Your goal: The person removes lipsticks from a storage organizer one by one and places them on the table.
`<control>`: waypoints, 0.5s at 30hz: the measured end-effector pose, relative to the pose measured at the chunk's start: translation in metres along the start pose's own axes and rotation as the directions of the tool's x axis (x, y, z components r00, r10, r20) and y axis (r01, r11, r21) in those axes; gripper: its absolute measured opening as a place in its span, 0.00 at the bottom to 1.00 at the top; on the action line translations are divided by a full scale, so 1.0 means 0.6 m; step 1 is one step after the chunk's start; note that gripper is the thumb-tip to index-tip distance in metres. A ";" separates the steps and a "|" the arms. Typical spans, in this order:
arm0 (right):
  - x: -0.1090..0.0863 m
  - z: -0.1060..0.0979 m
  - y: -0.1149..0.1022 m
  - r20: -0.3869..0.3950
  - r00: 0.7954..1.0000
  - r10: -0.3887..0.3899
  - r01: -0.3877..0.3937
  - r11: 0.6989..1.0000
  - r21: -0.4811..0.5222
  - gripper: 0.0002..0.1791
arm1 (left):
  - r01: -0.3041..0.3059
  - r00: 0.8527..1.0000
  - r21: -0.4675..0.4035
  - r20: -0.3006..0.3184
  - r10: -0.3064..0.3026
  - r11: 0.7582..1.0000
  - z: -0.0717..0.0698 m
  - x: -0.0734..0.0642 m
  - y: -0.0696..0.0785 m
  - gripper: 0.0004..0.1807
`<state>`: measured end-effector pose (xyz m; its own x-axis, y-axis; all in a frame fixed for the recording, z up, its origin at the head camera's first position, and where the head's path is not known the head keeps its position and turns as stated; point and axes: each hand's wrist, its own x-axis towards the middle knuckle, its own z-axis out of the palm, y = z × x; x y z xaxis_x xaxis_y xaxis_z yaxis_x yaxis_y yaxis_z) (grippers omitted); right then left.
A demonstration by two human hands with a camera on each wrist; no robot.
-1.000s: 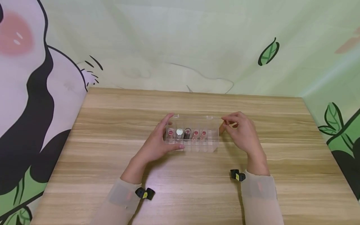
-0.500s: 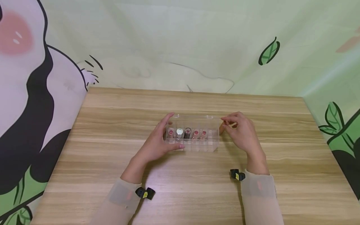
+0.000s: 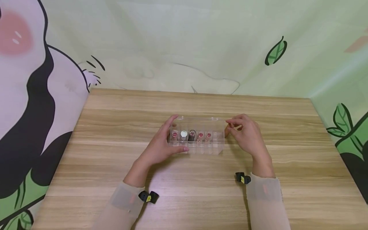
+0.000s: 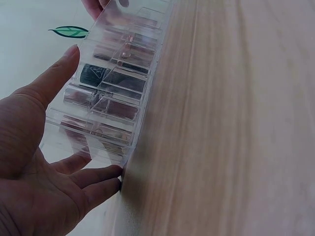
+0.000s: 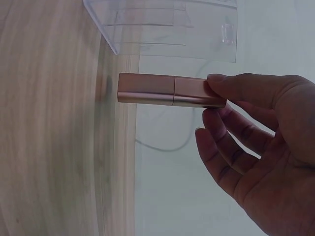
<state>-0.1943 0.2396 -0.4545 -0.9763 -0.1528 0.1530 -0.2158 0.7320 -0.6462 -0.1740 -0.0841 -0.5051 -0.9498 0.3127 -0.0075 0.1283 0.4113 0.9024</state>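
A clear plastic lipstick organizer (image 3: 217, 149) with a raised lid sits on the wooden table. Several lipsticks stand in its slots, among them one with a white top (image 3: 183, 134) and a black one (image 4: 92, 74). At its left end my left hand (image 3: 156, 147) grips the box, thumb along the front and fingers round the end and back. Just off the right end, my right hand (image 3: 248, 135) pinches a rose-gold lipstick (image 5: 147, 89) upright by its upper end, between thumb and fingers. The rightmost slot holds no lipstick.
The wood-grain table (image 3: 201, 198) stretches out around the box on all sides. Behind it hangs a pale green cloth backdrop (image 3: 184, 41) with a printed panda and leaves. Small black devices sit at both sleeve cuffs.
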 end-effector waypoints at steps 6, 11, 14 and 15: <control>0.000 0.000 0.000 0.001 1.000 -0.007 0.007 1.000 -0.001 0.12 | 0.003 1.000 0.006 0.001 -0.003 1.000 0.000 0.001 -0.002 0.66; 0.000 0.001 0.001 0.006 1.000 -0.010 0.010 1.000 -0.003 0.12 | 0.004 1.000 0.007 0.000 -0.004 1.000 0.000 0.001 -0.002 0.66; 0.000 0.002 0.003 0.010 1.000 -0.011 0.011 1.000 -0.008 0.11 | 0.004 1.000 0.007 -0.001 -0.004 1.000 0.000 0.001 -0.001 0.66; 0.001 0.002 0.003 0.011 1.000 -0.011 0.012 1.000 -0.009 0.11 | 0.002 1.000 0.008 -0.001 -0.002 1.000 0.000 0.001 -0.001 0.67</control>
<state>-0.1950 0.2402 -0.4568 -0.9739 -0.1687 0.1519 -0.2270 0.7363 -0.6375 -0.1744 -0.0844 -0.5056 -0.9502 0.3116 -0.0088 0.1288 0.4184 0.8991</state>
